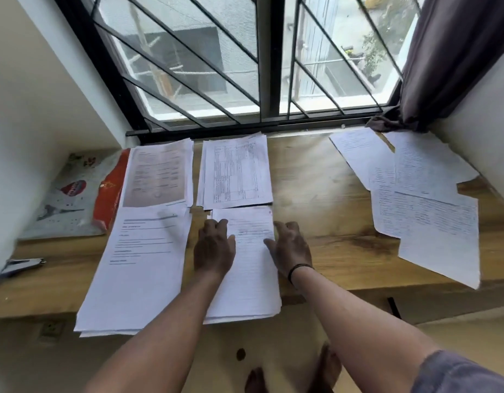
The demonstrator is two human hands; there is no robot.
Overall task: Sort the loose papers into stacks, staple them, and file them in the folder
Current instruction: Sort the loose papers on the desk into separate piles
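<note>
Resting flat with relaxed fingers, the left hand [214, 248] and right hand [290, 248] press the edges of the lined stack [246, 279] at the desk's [316, 194] near edge. At 9 o'clock lies the typed stack [137, 268], beyond it a stapler [21, 265]. At 12 o'clock sits the table stack [236, 174]; at 10 the folder [110, 191]; at 2 o'clock loose papers [426, 199].

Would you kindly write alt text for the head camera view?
Both hands, left hand and right hand, rest on a paper stack at the near edge of a wooden desk below a barred window. Three more stacks lie beside it, loose sheets to the right, a stapler far left.
</note>
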